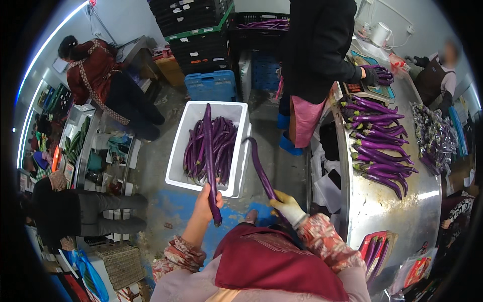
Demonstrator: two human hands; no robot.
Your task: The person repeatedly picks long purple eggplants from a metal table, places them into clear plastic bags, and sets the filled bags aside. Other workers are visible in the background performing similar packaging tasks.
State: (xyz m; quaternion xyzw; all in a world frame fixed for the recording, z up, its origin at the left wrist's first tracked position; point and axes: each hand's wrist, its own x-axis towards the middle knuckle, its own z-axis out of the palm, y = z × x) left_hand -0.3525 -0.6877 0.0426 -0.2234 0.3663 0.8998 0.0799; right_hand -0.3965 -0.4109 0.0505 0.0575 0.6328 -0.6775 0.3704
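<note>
My bare left hand (205, 202) is closed round the lower part of a long, straight eggplant (209, 146), which stands out over a white foam box (175, 166). Inside that box lies a heap of slim purple eggplants (226, 132). To the right of the box, my gloved right hand (287, 207) grips a second eggplant (260, 168) near its lower end; this one is thinner and curves at its far tip. Neither held eggplant touches the heap as far as I can see, though the left one overlaps it in view.
At right, a metal table (372, 216) bears rows of eggplants (382, 141) and a bagged pile (432, 131). A co-worker in black (317, 50) stands by it, a gloved hand on eggplants. Black crates (201, 50) and a blue crate (211, 85) stand beyond the box.
</note>
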